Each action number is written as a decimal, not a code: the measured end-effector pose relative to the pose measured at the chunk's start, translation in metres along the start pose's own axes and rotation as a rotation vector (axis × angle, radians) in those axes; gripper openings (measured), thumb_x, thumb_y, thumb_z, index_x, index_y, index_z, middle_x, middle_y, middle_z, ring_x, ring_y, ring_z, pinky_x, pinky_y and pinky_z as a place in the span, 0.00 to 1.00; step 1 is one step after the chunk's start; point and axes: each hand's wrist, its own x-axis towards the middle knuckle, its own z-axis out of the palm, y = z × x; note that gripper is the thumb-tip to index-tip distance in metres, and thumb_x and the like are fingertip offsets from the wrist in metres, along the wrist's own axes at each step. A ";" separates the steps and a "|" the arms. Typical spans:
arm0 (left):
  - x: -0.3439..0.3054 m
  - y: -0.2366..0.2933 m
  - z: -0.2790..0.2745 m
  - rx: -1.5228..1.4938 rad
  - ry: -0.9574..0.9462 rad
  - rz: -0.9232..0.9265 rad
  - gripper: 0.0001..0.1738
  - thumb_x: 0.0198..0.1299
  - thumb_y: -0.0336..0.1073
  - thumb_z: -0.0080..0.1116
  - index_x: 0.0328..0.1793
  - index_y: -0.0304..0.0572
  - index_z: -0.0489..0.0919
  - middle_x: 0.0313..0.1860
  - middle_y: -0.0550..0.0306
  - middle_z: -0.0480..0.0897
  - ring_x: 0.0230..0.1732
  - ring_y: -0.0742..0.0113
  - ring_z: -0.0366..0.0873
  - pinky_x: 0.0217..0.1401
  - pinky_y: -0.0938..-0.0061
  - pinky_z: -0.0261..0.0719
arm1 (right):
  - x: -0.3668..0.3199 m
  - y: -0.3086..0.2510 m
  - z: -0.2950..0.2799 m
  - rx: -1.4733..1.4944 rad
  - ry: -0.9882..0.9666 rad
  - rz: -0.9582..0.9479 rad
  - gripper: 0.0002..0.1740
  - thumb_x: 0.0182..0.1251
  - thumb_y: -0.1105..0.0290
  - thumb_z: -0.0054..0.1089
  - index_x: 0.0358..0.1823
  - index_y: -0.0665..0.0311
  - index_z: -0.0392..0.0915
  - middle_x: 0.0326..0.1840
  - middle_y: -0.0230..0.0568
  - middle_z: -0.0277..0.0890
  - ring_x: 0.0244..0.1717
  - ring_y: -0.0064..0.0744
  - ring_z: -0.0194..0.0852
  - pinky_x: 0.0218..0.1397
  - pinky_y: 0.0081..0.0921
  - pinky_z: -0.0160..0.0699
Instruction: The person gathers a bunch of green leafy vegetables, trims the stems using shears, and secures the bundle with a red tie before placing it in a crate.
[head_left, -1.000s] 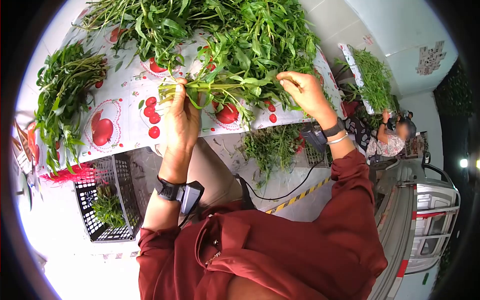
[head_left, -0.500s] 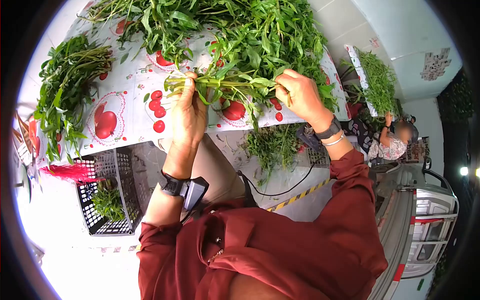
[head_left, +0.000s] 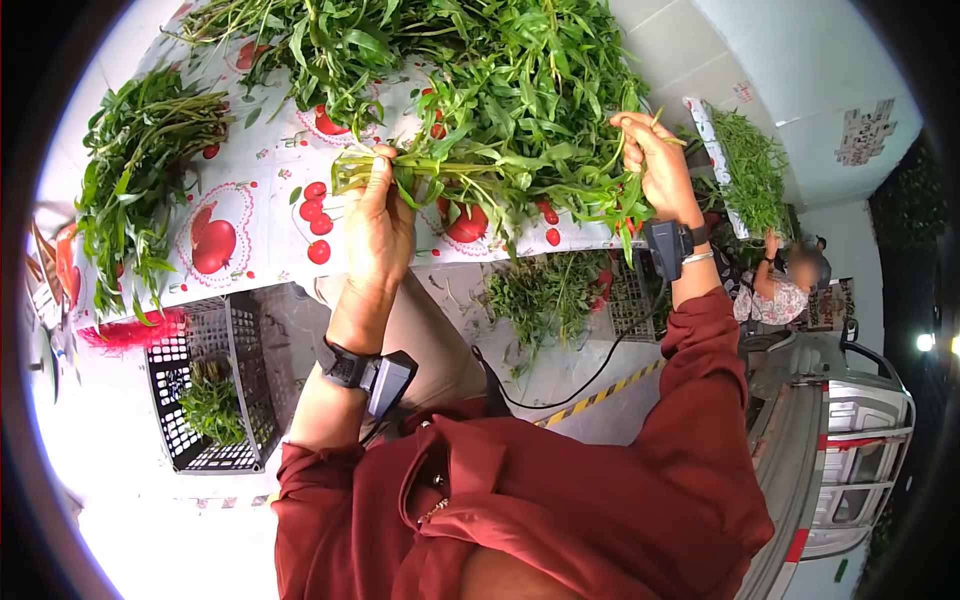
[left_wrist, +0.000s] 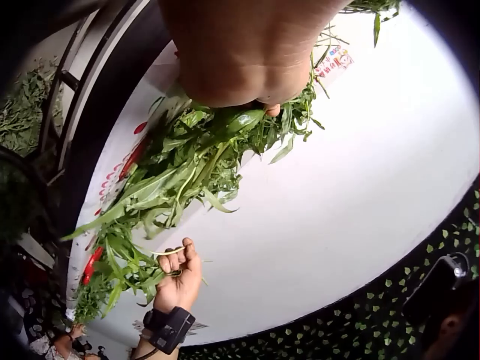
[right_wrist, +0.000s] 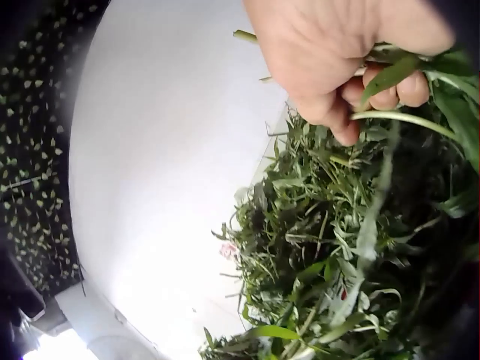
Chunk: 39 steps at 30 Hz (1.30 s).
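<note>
In the head view the left hand grips a bunch of green stems near their cut ends, thumb on top, leaves trailing rightward over the table edge. At the right, the right hand pinches a few leafy stems, apart from the bunch's cut ends. The right wrist view shows the right hand with fingers curled round stems and a pale stem at its fingertips. In the left wrist view the left hand covers part of the bunch, and the right hand holds thin stems beyond it.
A large leafy heap covers the back of the patterned table. Another bundle lies at the left. Below stand a black crate with greens and more greens on the floor. A person sits far right beside another table.
The right hand has moved right and slightly up, away from the left hand, with stems in its fingers. The left hand has stayed on the bunch, shifting slightly right.
</note>
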 end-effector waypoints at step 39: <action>-0.002 -0.005 -0.002 0.072 -0.102 0.031 0.10 0.64 0.36 0.53 0.48 0.41 0.76 0.43 0.63 0.78 0.44 0.77 0.73 0.48 0.80 0.71 | 0.026 -0.025 0.184 -0.642 -0.711 -0.264 0.23 0.54 0.80 0.53 0.54 0.68 0.68 0.32 0.25 0.63 0.32 0.16 0.61 0.37 0.14 0.65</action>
